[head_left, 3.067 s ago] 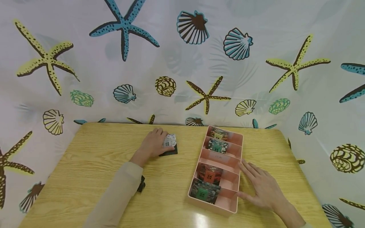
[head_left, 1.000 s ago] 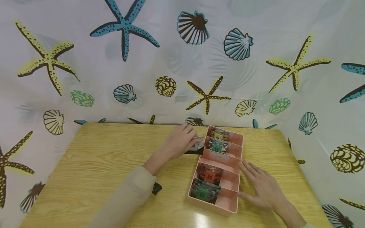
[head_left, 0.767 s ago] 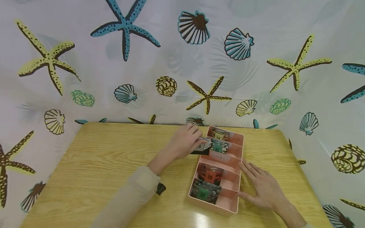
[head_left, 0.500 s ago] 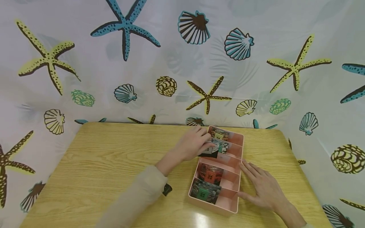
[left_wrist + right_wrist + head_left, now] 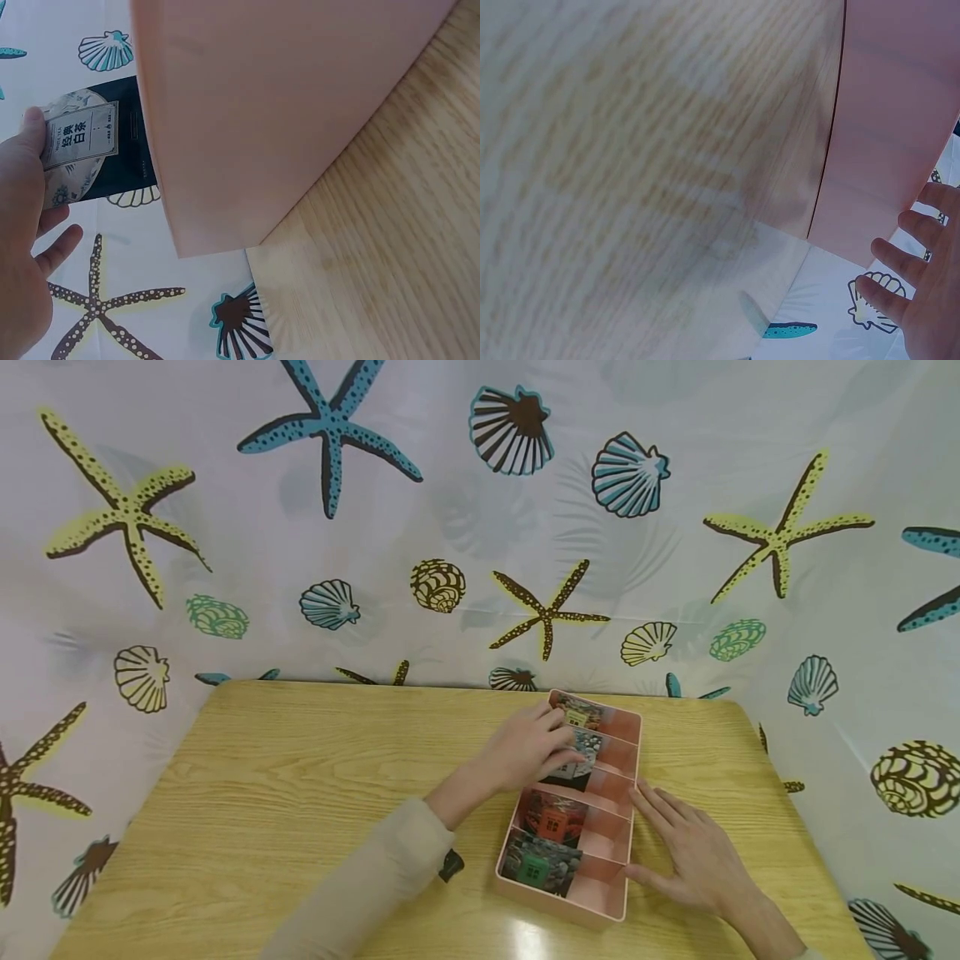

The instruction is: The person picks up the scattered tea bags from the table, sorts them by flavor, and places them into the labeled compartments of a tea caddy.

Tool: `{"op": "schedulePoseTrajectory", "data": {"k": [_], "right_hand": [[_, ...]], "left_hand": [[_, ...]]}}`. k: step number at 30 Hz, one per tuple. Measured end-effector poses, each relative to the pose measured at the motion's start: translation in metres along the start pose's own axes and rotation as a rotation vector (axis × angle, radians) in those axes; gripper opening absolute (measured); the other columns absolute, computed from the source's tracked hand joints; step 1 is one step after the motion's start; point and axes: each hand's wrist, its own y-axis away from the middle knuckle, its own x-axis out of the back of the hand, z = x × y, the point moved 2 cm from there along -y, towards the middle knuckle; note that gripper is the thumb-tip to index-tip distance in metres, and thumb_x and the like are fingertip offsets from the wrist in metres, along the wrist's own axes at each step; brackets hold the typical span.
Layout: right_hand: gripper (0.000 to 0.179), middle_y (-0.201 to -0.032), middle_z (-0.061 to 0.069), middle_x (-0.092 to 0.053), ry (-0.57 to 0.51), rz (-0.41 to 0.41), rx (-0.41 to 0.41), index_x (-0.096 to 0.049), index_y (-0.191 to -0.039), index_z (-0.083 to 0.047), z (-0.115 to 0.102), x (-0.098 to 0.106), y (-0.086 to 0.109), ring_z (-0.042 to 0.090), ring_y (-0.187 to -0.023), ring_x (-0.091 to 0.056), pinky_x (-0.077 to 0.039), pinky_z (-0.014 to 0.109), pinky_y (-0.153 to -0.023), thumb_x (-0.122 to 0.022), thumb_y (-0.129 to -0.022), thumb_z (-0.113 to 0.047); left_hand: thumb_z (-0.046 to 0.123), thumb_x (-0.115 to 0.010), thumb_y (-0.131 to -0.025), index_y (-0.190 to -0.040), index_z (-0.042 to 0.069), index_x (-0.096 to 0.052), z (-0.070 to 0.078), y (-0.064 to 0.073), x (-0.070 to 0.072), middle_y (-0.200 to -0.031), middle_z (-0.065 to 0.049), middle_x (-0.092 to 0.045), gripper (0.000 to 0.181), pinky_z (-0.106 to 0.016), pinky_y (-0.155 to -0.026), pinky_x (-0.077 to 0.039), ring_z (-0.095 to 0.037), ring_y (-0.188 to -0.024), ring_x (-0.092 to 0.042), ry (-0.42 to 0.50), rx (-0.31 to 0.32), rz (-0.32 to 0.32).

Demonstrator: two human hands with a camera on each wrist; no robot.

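Observation:
In the head view my left hand pinches a white-and-dark tea bag packet by its upper part, thumb in front. The packet leans over the middle compartment of a pink divided box; its lower edge dips toward that compartment. In the left wrist view the tea packet shows a white label, and its bottom end passes behind the box wall. My right hand lies with fingers extended against the box's right side, holding nothing.
Other tea packets stand in the box: a yellow-labelled one at the back, a red one and a dark green one in front. Another behind the held packet is mostly hidden. The wooden table meets a patterned cloth behind.
My left hand picked the tea packet off the table, carried it right and over the box's left rim, and brought it to the middle compartment. The right hand has stayed in place.

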Motion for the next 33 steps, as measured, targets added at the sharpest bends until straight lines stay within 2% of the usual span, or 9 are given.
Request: {"op": "schedulePoseTrajectory", "data": {"k": [6,13,20,25,29,33], "right_hand": [[0.096,-0.168,0.006,-0.045,0.006,0.006,0.002,-0.043,-0.162,-0.016,0.001,-0.001,0.0,0.036,-0.142,-0.058,-0.056,0.059,-0.101,-0.07,-0.087,-0.071],[0.097,-0.168,0.007,-0.045,0.002,0.003,0.003,-0.044,-0.162,-0.016,0.001,-0.001,0.0,0.036,-0.142,-0.058,-0.056,0.059,-0.102,-0.07,-0.087,-0.07],[0.097,-0.168,0.007,-0.045,0.001,0.011,0.009,-0.043,-0.162,-0.016,0.0,-0.002,-0.001,0.036,-0.141,-0.058,-0.056,0.059,-0.101,-0.07,-0.087,-0.07],[0.097,-0.167,0.006,-0.046,0.001,0.015,0.009,-0.044,-0.162,-0.016,0.0,-0.001,-0.002,0.036,-0.141,-0.059,-0.056,0.059,-0.1,-0.072,-0.086,-0.07],[0.097,-0.167,0.007,-0.045,0.005,0.006,0.014,-0.044,-0.162,-0.016,0.0,0.0,-0.003,0.036,-0.142,-0.058,-0.055,0.059,-0.102,-0.071,-0.086,-0.07],[0.099,-0.168,0.008,-0.044,0.013,-0.003,0.027,-0.042,-0.162,-0.015,0.001,0.003,-0.004,0.037,-0.143,-0.057,-0.053,0.059,-0.106,-0.07,-0.086,-0.071]], "left_hand": [[0.045,-0.063,-0.104,-0.098,0.021,-0.067,0.001,0.0,-0.011,-0.095,0.002,-0.061,0.025,-0.03,-0.079,-0.045,-0.016,-0.084,-0.05,0.0,-0.006,-0.071],[0.048,-0.059,-0.105,-0.098,0.022,-0.068,0.0,0.008,-0.029,-0.096,0.003,-0.061,0.028,-0.031,-0.084,-0.046,-0.015,-0.088,-0.051,-0.01,0.006,-0.201],[0.05,-0.056,-0.107,-0.102,0.026,-0.071,0.001,0.012,-0.039,-0.103,0.003,-0.061,0.029,-0.033,-0.086,-0.045,-0.016,-0.093,-0.048,-0.031,0.033,-0.312],[0.049,-0.056,-0.107,-0.11,0.024,-0.071,0.0,0.013,-0.038,-0.111,0.001,-0.062,0.029,-0.034,-0.093,-0.049,-0.017,-0.101,-0.053,0.045,0.074,-0.321],[0.047,-0.059,-0.107,-0.12,0.022,-0.071,-0.001,0.016,-0.031,-0.121,-0.001,-0.063,0.03,-0.037,-0.102,-0.052,-0.019,-0.113,-0.059,0.107,0.103,-0.298],[0.046,-0.061,-0.106,-0.127,0.02,-0.07,-0.004,0.023,-0.023,-0.125,-0.002,-0.064,0.035,-0.039,-0.107,-0.052,-0.02,-0.119,-0.061,0.136,0.129,-0.284]]}}
